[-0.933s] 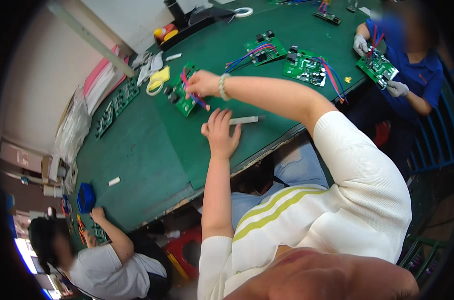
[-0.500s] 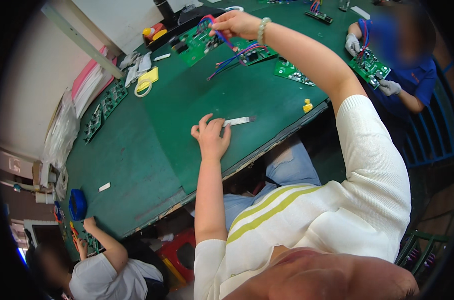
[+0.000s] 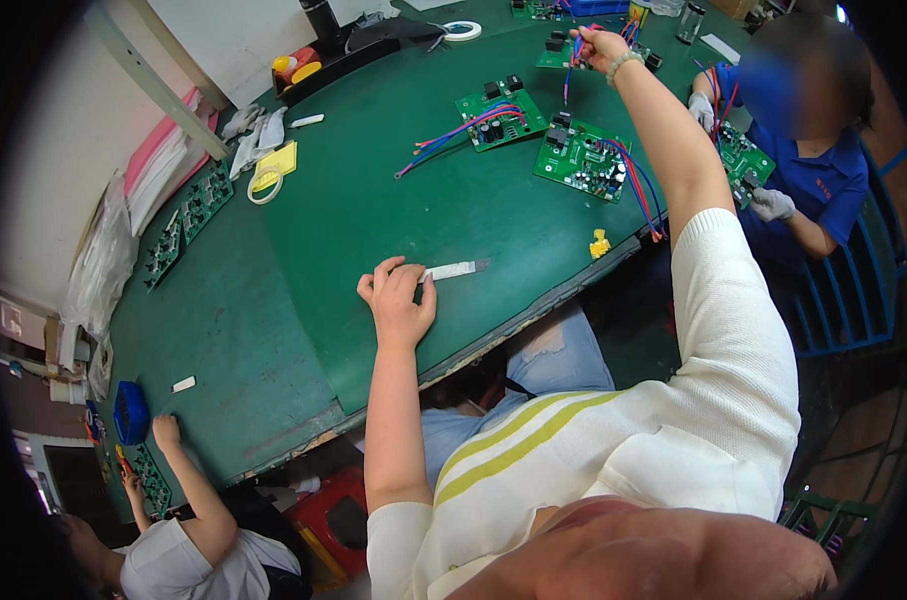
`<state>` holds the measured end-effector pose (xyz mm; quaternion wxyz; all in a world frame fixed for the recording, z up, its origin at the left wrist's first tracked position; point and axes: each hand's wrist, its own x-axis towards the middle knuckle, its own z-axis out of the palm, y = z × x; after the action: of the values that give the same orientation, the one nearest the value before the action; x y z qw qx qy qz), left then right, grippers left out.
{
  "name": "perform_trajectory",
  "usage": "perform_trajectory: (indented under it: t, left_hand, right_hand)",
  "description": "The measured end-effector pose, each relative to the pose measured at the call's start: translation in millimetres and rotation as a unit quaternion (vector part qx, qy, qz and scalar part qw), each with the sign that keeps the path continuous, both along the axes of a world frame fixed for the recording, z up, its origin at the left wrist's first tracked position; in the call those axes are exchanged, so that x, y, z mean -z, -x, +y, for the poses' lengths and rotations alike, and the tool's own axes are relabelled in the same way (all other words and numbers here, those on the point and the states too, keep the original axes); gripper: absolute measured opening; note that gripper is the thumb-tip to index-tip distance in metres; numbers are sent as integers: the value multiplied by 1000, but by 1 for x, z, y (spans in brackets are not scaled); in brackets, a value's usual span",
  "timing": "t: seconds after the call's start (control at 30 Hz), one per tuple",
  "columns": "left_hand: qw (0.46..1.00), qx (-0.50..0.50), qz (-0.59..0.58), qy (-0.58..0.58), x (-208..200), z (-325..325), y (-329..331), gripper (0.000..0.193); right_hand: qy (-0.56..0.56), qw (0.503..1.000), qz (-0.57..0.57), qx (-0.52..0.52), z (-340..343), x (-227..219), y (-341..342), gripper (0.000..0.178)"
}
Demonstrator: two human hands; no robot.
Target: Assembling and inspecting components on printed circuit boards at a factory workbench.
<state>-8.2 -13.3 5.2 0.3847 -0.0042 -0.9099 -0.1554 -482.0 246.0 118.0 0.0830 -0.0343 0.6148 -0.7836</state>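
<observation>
My left hand [image 3: 401, 300] rests on the green tabletop, fingers curled, pinching one end of a flat white strip with a dark grey tip [image 3: 458, 270]. My right arm reaches to the far side, where my right hand [image 3: 601, 50] is closed on red and blue wires [image 3: 574, 55] of a green circuit board [image 3: 553, 48], partly hidden by the hand. Nearer lie two more boards: one circuit board [image 3: 493, 105] with its wires trailing left, another circuit board [image 3: 573, 165] with wires hanging toward the table's front edge.
At right, a person in blue [image 3: 823, 180] with grey gloves holds a wired board [image 3: 743, 155]. Another person [image 3: 198, 550] sits lower left. A small yellow piece [image 3: 599, 243] lies near the front edge. Tape rolls [image 3: 265, 185], a black tray [image 3: 343, 68] and several boards [image 3: 208, 195] line the far and left sides.
My right hand has carried the board by its wires from the back middle to the far right. The left hand keeps its hold on the strip. The whole view has shifted slightly.
</observation>
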Motion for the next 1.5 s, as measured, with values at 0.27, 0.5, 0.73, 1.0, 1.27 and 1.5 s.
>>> perform_trajectory:
  t: [0.27,0.5,0.73,1.0,1.27,1.5]
  left_hand:
    - [1000,14,-17,-3,-1,6,5,13]
    - [1000,12,-21,-7,1,4,6,14]
    - [1000,14,-18,-11,1,3,5,12]
    - [1000,21,-1,-20,-1,2,9,9]
    - [998,43,-29,-45,4,0,2,19]
    - [997,40,-42,-45,9,-3,3,21]
  right_hand:
    - [152,981,-61,102,13,39,16,16]
    - [12,981,-152,120,-4,77,10,20]
    - [-92,973,-208,-39,-10,75,-3,23]
    - [-199,961,-189,-19,-1,57,-21,25]
    - [-301,933,180,-84,-38,22,-169,37]
    - [-353,765,472,-258,-83,71,-339,21]
